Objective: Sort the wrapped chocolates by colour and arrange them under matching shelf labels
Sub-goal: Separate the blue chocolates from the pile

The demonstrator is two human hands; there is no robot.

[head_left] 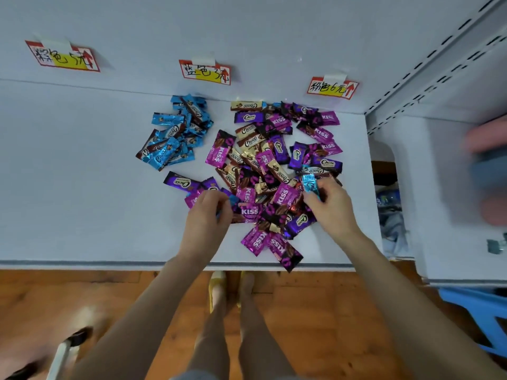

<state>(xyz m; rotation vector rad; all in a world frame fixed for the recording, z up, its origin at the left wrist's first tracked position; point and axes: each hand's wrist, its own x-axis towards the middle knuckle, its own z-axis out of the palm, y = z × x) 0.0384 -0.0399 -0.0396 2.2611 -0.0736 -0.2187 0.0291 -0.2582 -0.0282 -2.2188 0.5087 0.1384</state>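
Observation:
A mixed heap of wrapped chocolates (270,171) in purple, magenta, gold and brown lies on the white shelf (82,187). A separate pile of blue chocolates (177,133) sits under the middle label (204,72). Two more labels hang at the left (63,56) and the right (332,87). My right hand (327,207) pinches a blue chocolate (311,185) at the heap's right side. My left hand (210,212) is curled at the heap's left edge; a bit of blue wrapper (233,200) shows at its fingertips, its grip hidden.
The shelf's front edge (109,263) runs just below the heap, with wooden floor beneath. A perforated shelf upright (428,67) and side panel stand at the right. A blue stool (477,305) is at the lower right. One magenta chocolate (288,256) overhangs the front edge.

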